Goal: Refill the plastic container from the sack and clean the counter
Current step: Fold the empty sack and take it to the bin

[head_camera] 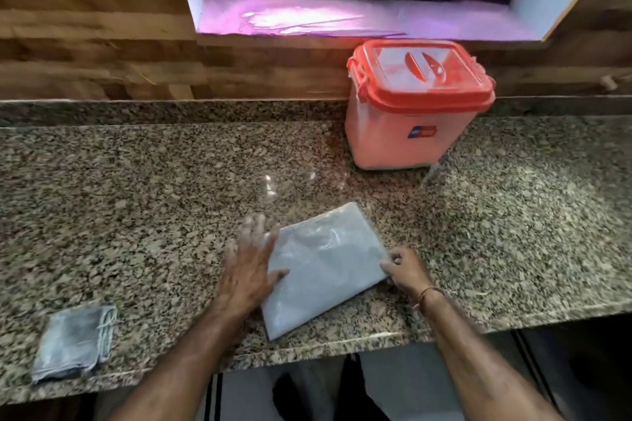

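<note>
A folded, flat grey sack point(323, 267) lies on the speckled granite worktop point(136, 202) near its front edge, tilted so that one corner points toward 1 o'clock and the opposite one toward 7 o'clock. The left hand point(248, 270) rests flat at the sack's 9 o'clock side, palm down, its fingers point(254, 225) spread wide and blurred, with the thumb lying on the sack's surface; it grips nothing. The right hand point(407, 270) sits at the sack's 3 o'clock corner, its fingers point(390, 265) curled narrow and pinching the sack's edge there; a thin bangle point(429, 294) circles that wrist. The plastic container point(415, 126), pale-walled with a red-orange rim, side latches and a clear lid with a red handle, stands upright at 1 o'clock from the sack, well apart from it, against the back of the worktop below the window sill point(359, 15). Its lid is on and it carries a small label on the front wall. At 8 o'clock from the sack, near the worktop's front edge, lies a folded grey cloth point(73, 342), apart from both hands.
</note>
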